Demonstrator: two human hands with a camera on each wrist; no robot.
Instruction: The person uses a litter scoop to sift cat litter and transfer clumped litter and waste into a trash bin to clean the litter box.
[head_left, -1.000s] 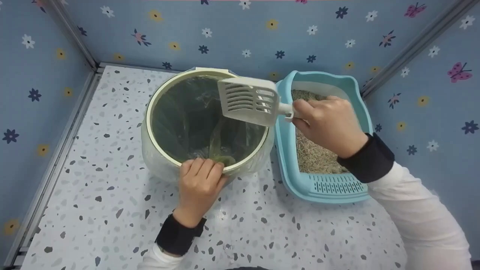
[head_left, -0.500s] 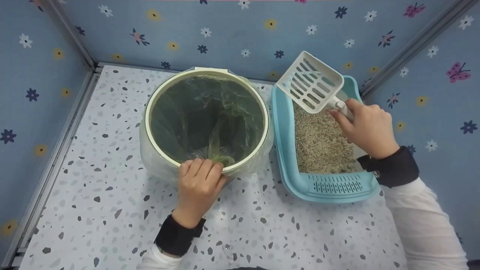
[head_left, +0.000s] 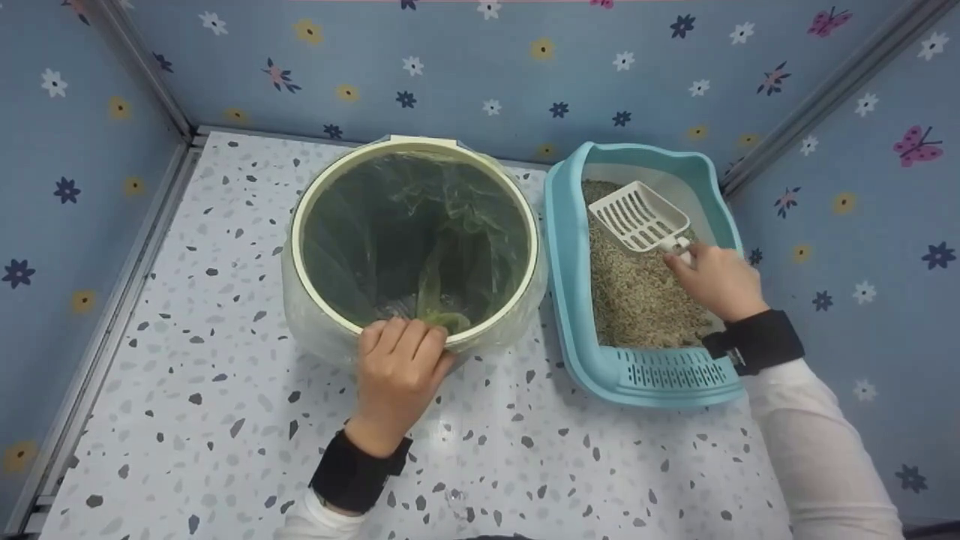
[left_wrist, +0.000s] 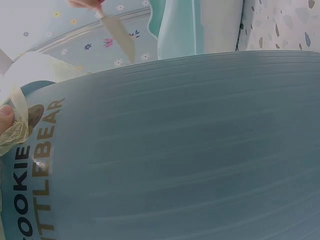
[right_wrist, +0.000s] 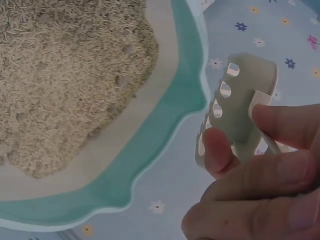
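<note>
My left hand (head_left: pixel 399 379) grips the near rim of a round bin (head_left: pixel 298 274), fingers over the cream ring and its see-through liner bag (head_left: pixel 337 225). In the left wrist view the bin's blue-grey wall (left_wrist: pixel 175 140) fills most of the frame, and part of a thumb pinches the bag edge at the left. The handle of a white slotted litter scoop (head_left: pixel 637 214) is in my right hand (head_left: pixel 721 279). Its slotted pan, which looks bare, hangs above a blue litter box (head_left: pixel 568 300) of grainy litter (head_left: pixel 645 307). The right wrist view shows the scoop (right_wrist: pixel 245 95) side-on beside the box rim.
Right beside the bin stands the litter box, with a perforated step (head_left: pixel 675 373) at its front. A flowered blue wall (head_left: pixel 450 67) closes off the back, and similar panels stand at both sides. Speckled white floor (head_left: pixel 225 420) lies in front.
From over the bin, the scoop has swung right to above the litter box, first tilted up, then lower with the right hand. My left hand stays on the bin rim.
</note>
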